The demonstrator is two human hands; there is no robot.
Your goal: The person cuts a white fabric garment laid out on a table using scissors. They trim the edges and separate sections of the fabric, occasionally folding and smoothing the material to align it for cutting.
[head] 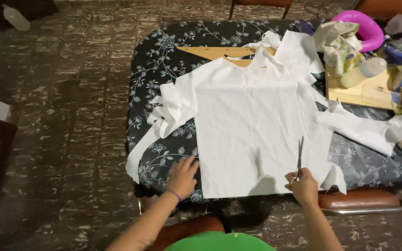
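A large piece of white fabric (252,121) lies spread on a table covered with a black floral cloth (159,60). My left hand (182,176) rests flat on the table at the fabric's lower left corner, fingers apart, a purple band on the wrist. My right hand (302,185) grips a pair of scissors (298,155) by the handles, blades closed and pointing away from me over the fabric near its lower right edge. Cut white strips (168,111) hang off the fabric's left side.
A wooden ruler (215,52) lies at the fabric's far edge. At the far right sit crumpled cloth (338,42), a pink ring-shaped thing (366,28), a wooden board (364,90) and clutter. A brown chair seat (361,200) is at the near right. Patterned floor lies left.
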